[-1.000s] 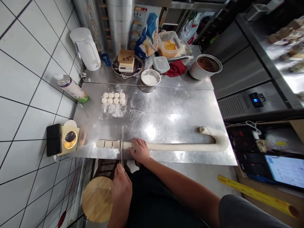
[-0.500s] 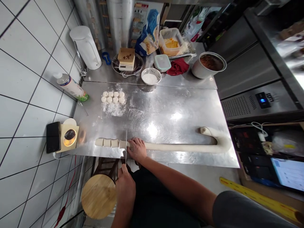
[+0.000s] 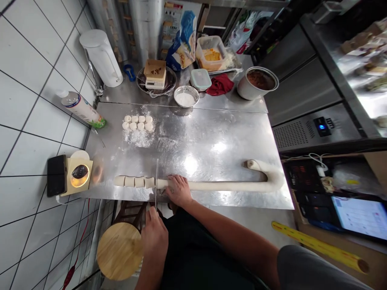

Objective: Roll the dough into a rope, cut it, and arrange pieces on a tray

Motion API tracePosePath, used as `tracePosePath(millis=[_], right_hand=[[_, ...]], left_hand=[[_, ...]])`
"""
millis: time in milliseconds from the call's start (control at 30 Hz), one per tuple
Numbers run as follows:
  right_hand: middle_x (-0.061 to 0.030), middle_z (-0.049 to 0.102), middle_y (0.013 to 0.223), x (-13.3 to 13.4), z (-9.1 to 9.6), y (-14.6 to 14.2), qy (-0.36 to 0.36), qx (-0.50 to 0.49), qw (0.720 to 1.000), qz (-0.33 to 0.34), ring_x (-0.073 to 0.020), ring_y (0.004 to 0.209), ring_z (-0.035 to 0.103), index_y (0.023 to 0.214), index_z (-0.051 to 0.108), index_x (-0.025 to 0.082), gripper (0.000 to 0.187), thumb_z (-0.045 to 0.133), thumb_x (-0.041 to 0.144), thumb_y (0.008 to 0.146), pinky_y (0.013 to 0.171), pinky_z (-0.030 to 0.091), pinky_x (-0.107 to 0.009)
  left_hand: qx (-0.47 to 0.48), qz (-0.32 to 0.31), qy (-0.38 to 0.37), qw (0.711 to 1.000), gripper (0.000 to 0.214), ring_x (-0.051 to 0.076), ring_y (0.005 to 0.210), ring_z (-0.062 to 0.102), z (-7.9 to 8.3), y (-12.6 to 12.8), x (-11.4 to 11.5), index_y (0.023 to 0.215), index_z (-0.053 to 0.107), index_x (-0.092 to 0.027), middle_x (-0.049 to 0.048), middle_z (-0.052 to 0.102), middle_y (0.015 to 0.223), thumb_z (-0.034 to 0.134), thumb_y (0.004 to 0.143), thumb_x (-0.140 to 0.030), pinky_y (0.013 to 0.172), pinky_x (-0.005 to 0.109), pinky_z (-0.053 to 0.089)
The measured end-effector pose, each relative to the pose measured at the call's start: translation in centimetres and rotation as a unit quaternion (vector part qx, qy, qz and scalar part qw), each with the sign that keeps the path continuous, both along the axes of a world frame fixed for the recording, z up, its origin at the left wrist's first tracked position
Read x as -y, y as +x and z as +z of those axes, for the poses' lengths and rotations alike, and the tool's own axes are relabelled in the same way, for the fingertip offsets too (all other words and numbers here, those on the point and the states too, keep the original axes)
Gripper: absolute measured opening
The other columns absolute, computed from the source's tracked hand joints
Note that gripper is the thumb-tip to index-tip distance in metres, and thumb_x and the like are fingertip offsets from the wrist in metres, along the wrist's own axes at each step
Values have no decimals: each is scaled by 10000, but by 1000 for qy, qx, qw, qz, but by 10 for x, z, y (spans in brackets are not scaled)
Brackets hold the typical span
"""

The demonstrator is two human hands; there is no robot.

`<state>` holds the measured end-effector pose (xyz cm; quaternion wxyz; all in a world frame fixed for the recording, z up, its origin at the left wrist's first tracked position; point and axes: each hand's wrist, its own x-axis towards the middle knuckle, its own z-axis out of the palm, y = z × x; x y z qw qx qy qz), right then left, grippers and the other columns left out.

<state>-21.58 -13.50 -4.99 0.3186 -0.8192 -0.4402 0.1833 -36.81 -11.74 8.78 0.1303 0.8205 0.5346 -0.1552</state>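
Observation:
My left hand [image 3: 155,235] is shut on the handle of a thin kitchen knife [image 3: 156,181], whose blade stands edge-on across a long rope of pale dough [image 3: 229,186]. My right hand [image 3: 179,191] presses on the rope just right of the blade. Left of the knife lie several cut dough pieces [image 3: 134,182] in a row, still close together. The rope's far end curves back at the right [image 3: 254,164]. Several small dough balls [image 3: 136,123] sit in a patch of flour [image 3: 139,139] on the steel table [image 3: 193,161].
A tiled wall [image 3: 33,104] runs along the table's left side. Behind stand a bowl of flour [image 3: 185,96], a scale [image 3: 155,82] and a steel pot [image 3: 256,83]. A round wooden stool top [image 3: 119,251] is below the table's front edge.
A fourth cut piece now shows in the row, with the knife to its right. The whole scene has shifted slightly left in view.

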Motion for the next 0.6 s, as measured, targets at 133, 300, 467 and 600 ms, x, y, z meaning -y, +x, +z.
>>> tracePosePath(millis=[133,300,467,600], right_hand=[[-101,679,1238,6,-3,4,-23,-2,1000,3,-290,1158,566,1244,675,227,355,668,387,928,1032,411,-441],[-98,674,1229,4,-5,1,-24,6,1000,0,-288,1163,551,1280,673,241,372,654,418,954,1039,401,-444],[-89,663,1229,7,-6,3,-17,5,1000,10,-281,1147,548,1282,669,248,348,628,407,975,1011,410,-433],[-88,659,1234,7,-7,3,-20,7,1000,17,-283,1142,546,1286,664,259,345,626,402,975,1011,409,-439]], left_hand=[[-7,-12,-15,1000,313,191,881,735,6,12,17,1251,577,-148,110,727,1103,331,1061,-184,672,276,469],[-24,-30,2,999,329,177,838,733,-10,15,29,1302,545,-128,100,725,1075,326,1056,-152,657,267,455],[-49,-17,-8,999,338,176,834,734,-16,12,37,1309,521,-141,100,717,1106,307,1047,-137,623,266,435],[-60,-14,-11,998,371,171,804,737,-26,13,40,1348,508,-127,113,704,1146,298,1043,-124,610,272,441]])
